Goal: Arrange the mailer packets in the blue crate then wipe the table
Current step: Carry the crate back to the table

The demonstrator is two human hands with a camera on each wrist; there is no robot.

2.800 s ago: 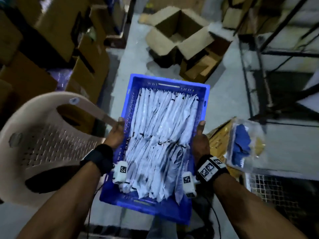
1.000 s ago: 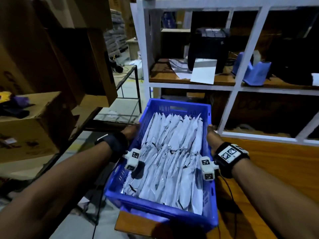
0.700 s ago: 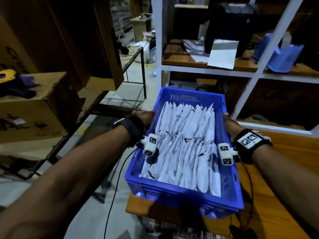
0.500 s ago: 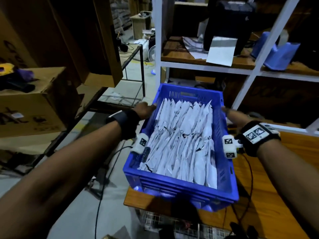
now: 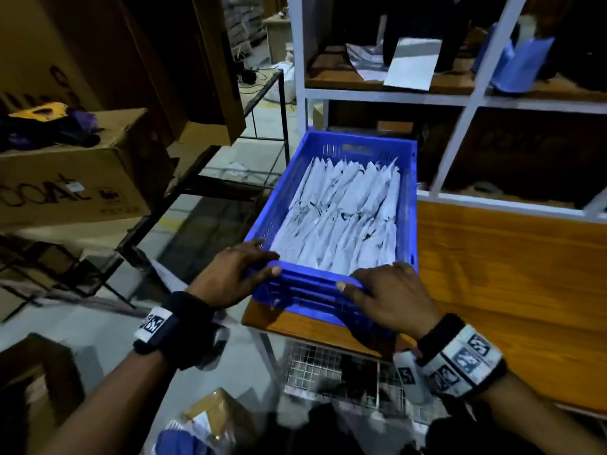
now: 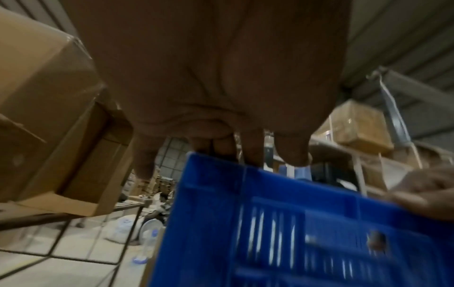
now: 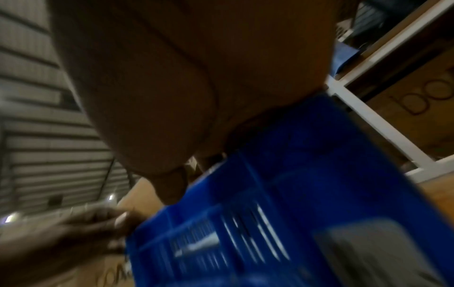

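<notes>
The blue crate stands on the left end of the wooden table, its near end close to the table's front edge. White mailer packets fill it in overlapping rows. My left hand holds the near left corner, fingers over the rim and thumb on the outside. My right hand holds the near wall, fingers hooked over the rim. The left wrist view shows the left hand above the crate. The right wrist view shows the right hand pressed against the crate.
A white shelf frame rises right behind the crate and table. Cardboard boxes and a black metal rack stand to the left. A wire mesh basket sits under the table. A clear bag with blue cloth lies below.
I carried the crate from the floor area to the table and set it down. Both hands have shifted from the crate's long sides to its near end.
</notes>
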